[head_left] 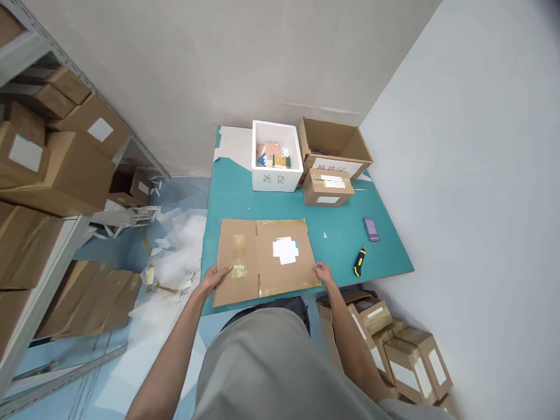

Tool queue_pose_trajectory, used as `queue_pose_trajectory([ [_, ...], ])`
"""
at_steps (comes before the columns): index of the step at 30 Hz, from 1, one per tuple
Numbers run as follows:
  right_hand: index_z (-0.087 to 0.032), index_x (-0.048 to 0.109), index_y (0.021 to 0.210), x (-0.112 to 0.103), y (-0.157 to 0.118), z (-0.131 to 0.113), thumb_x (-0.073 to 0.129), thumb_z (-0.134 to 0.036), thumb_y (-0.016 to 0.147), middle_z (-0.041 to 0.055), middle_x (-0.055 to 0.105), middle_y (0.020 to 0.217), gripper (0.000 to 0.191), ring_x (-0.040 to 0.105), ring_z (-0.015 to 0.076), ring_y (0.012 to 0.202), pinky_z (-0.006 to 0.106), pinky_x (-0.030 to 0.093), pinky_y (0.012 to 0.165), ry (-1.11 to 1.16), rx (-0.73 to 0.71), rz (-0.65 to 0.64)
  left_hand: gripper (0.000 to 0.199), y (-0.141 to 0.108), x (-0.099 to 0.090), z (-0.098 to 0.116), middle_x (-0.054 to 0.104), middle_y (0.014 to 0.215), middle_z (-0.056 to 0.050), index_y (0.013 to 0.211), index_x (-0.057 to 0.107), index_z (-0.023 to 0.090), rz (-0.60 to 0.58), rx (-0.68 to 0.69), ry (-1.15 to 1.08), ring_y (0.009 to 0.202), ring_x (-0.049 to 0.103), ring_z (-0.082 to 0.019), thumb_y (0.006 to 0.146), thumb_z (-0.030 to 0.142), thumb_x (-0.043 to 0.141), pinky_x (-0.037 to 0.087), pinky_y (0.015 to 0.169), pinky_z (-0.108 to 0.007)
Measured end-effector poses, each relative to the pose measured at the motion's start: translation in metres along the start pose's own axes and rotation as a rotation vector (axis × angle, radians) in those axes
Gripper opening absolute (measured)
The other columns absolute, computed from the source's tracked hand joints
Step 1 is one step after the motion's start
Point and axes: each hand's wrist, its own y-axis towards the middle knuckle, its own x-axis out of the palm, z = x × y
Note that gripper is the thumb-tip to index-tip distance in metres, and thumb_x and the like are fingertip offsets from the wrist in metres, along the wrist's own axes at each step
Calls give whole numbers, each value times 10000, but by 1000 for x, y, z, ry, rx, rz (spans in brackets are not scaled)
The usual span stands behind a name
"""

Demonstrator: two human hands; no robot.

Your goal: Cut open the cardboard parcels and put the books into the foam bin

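Observation:
A flattened cardboard box (266,280) lies across the front of the green table, with strips of clear tape and a white label (286,249) on its upper face. My left hand (214,277) grips its left edge, thumb on top and the other fingers underneath. At its right edge, my right hand (324,273) pinches the cardboard near the lower corner. To the right of that hand rests a black and yellow utility knife (359,261), apart from the box.
Behind stand a white foam bin (275,179) holding packets, an open carton (354,140) and a small closed box (328,192). A purplish phone-like item (371,229) lies right. Shelves (74,233) of boxes rise left; more boxes (406,361) sit below right.

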Motion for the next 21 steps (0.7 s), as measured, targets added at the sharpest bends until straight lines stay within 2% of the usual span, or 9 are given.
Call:
queue_pose_trajectory([
  [3, -183, 748, 818, -3, -2, -13, 914, -539, 620, 57, 794, 805, 440, 733, 268, 849, 395, 591, 832, 96, -2, 27, 441, -13, -12, 8, 830, 1047, -157, 1164, 730, 146, -76, 4, -122, 872, 820, -303, 767, 139, 922, 683, 825, -407],
  [5, -193, 766, 960, -5, -4, -24, 872, -637, 631, 91, 826, 980, 563, 748, 281, 959, 396, 593, 884, 174, -12, 68, 410, -20, -12, 13, 832, 1059, -154, 1196, 727, 149, -91, 5, -222, 879, 828, -299, 816, 111, 874, 696, 854, -421],
  [8, -220, 745, 1122, -8, -14, -41, 740, -779, 740, 112, 814, 1146, 677, 765, 287, 1037, 397, 609, 888, 300, -3, 124, 310, -29, 0, 16, 839, 1039, -129, 1178, 736, 153, -94, 20, -317, 917, 833, -286, 884, 59, 767, 699, 907, -408],
  [10, -236, 739, 1174, -7, -32, -48, 696, -805, 799, 124, 805, 1192, 683, 775, 288, 1062, 397, 617, 891, 400, 15, 74, 293, -36, 17, 15, 840, 1046, -120, 1158, 740, 141, -99, 21, -369, 967, 831, -281, 892, 20, 717, 688, 958, -395],
  [12, -243, 739, 1224, -3, -60, -48, 728, -778, 826, 137, 797, 1233, 667, 771, 286, 1104, 399, 610, 923, 491, 29, -59, 331, -44, 37, 9, 837, 1084, -117, 1170, 738, 130, -133, -25, -410, 1016, 825, -281, 873, -12, 703, 673, 1000, -391],
  [14, -245, 736, 1271, 5, -97, -43, 808, -715, 814, 143, 792, 1250, 659, 761, 284, 1136, 407, 593, 965, 555, 39, -199, 401, -52, 60, 0, 836, 1104, -105, 1216, 736, 144, -202, -113, -415, 1045, 820, -280, 851, -20, 711, 664, 1018, -389],
  [16, -252, 741, 1284, 16, -135, -34, 886, -646, 775, 136, 794, 1240, 659, 755, 286, 1141, 420, 581, 993, 589, 47, -266, 461, -60, 83, -12, 834, 1118, -101, 1276, 729, 172, -314, -186, -392, 1102, 806, -287, 848, 1, 727, 648, 1047, -398],
  [18, -264, 754, 1264, 26, -170, -24, 927, -606, 739, 127, 787, 1268, 650, 744, 300, 1166, 443, 572, 1022, 616, 49, -268, 478, -69, 105, -25, 827, 1154, -113, 1304, 728, 191, -449, -241, -362, 1192, 775, -301, 851, 42, 752, 620, 1094, -416],
  [21, -266, 782, 1192, 35, -208, -11, 959, -583, 693, 113, 791, 1281, 617, 736, 329, 1184, 481, 561, 1053, 641, 52, -178, 505, -84, 128, -42, 809, 1231, -109, 1307, 735, 234, -598, -295, -306, 1267, 738, -314, 828, 83, 795, 596, 1131, -444],
])
